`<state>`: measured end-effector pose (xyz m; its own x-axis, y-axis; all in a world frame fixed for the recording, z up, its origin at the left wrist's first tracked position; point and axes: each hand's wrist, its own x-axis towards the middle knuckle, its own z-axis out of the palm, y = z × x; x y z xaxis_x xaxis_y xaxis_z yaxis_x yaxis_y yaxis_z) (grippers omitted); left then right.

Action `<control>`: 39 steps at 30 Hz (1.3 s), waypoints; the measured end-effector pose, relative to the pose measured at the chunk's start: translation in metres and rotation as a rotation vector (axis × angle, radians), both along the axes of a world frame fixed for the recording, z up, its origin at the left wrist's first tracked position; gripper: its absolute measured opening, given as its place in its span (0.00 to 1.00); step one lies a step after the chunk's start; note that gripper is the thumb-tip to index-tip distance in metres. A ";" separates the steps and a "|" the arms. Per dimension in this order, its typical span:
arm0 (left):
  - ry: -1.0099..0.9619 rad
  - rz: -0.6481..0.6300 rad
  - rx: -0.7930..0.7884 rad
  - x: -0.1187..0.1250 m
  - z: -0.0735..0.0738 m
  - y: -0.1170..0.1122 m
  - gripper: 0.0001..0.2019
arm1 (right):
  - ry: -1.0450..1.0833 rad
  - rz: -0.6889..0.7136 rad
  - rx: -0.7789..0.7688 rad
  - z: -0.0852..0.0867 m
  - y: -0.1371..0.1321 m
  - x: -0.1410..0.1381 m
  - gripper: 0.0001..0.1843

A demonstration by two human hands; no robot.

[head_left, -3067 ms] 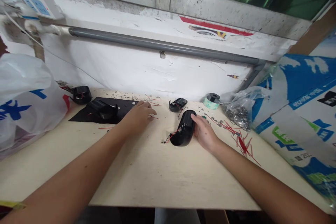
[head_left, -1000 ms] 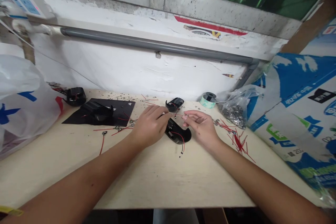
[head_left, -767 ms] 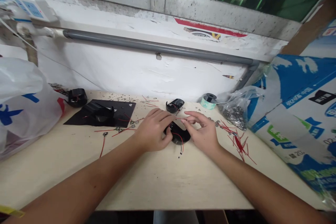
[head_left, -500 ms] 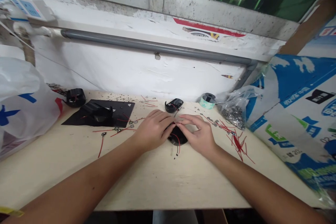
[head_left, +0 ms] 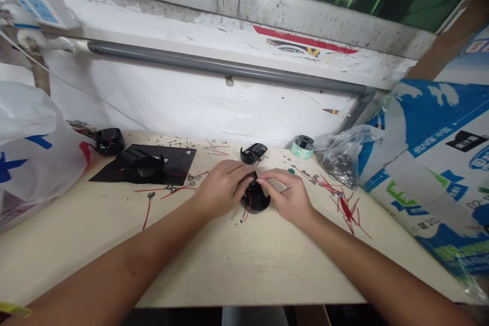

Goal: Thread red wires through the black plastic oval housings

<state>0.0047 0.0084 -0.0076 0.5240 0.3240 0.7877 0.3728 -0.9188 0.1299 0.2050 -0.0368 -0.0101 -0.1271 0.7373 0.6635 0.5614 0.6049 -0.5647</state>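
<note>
A black plastic shell [head_left: 255,200] with thin red wires hanging from it lies mid-table between both hands. My left hand [head_left: 221,187] curls over its left side, fingers bent and gripping the shell. My right hand [head_left: 288,196] presses in from the right, thumb and forefinger pinched on a small part at the shell's top edge; I cannot make out what that part is. A loose red wire with a metal end trails out below the shell.
A second black shell [head_left: 253,152] lies behind the hands. A black mat [head_left: 173,160] with black parts sits at left, red wires with metal tabs [head_left: 168,191] beside it. A solder spool [head_left: 300,146], a bag of metal bits [head_left: 341,163], loose red wires [head_left: 349,209] lie right. A white bag [head_left: 34,142] stands far left.
Both hands have come together and lowered onto the black shell. The shell has turned under them, and the right hand's pinch has moved down to its top edge.
</note>
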 end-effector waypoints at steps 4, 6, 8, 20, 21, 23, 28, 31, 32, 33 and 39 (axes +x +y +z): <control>-0.024 -0.102 -0.035 0.001 0.001 -0.003 0.10 | -0.068 0.009 0.020 0.001 -0.002 -0.001 0.04; -0.022 -0.124 -0.048 0.001 0.000 -0.002 0.09 | -0.081 0.012 0.020 0.001 -0.003 -0.002 0.04; -0.016 -0.116 -0.059 0.001 0.000 -0.002 0.09 | -0.085 0.013 0.023 0.002 -0.004 -0.003 0.04; -0.016 -0.094 -0.079 0.003 0.000 -0.004 0.10 | -0.083 0.049 0.023 -0.001 -0.002 -0.006 0.06; -0.026 -0.098 -0.079 0.003 0.000 -0.004 0.10 | -0.082 0.043 0.028 -0.001 -0.003 -0.007 0.07; -0.044 -0.103 -0.084 0.004 0.000 -0.005 0.10 | -0.083 0.028 0.031 0.000 -0.003 -0.007 0.07; -0.059 -0.106 -0.101 0.005 0.002 -0.006 0.11 | -0.090 0.012 0.049 -0.001 -0.004 -0.008 0.07; -0.054 -0.107 -0.093 0.005 0.002 -0.007 0.12 | -0.120 0.005 0.075 -0.002 -0.005 -0.008 0.07; -0.052 -0.107 -0.090 0.005 0.002 -0.007 0.12 | -0.137 0.002 0.085 -0.002 -0.005 -0.008 0.08; -0.050 -0.106 -0.086 0.006 0.002 -0.008 0.12 | -0.155 0.001 0.096 -0.002 -0.006 -0.008 0.08; -0.055 -0.079 -0.080 0.006 0.002 -0.010 0.13 | -0.235 -0.027 0.157 -0.001 -0.008 -0.008 0.08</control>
